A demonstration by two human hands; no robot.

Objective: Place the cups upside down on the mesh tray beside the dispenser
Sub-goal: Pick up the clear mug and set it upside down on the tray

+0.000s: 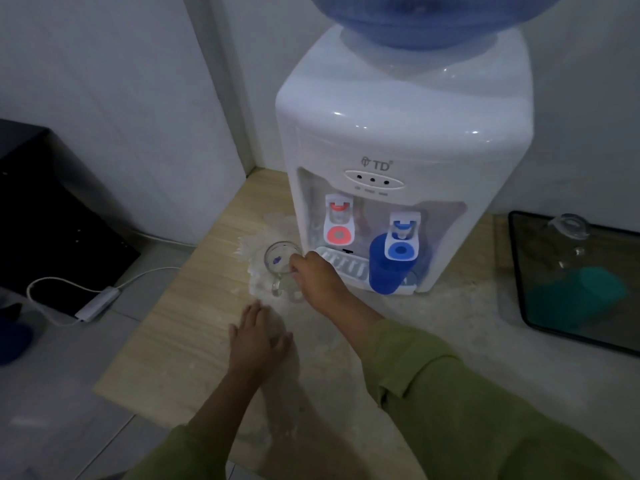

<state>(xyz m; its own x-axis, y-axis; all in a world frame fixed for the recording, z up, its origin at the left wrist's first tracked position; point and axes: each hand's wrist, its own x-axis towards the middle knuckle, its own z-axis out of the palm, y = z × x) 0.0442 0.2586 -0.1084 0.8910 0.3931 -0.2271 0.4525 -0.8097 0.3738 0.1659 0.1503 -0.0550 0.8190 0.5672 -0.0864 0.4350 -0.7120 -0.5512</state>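
Clear glass mug (281,263) sitting mouth-up on white doily (256,244), just left of dispenser (398,161). Right hand (317,275) gripping its rim, grip clamped on mug. Left hand (258,336) lying flat on worktop (180,327), fingers spread (holding nothing). Blue cup (386,265) standing under blue tap.

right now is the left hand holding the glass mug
No, the left hand lies flat on the counter, while the right hand grips the glass mug by the dispenser.
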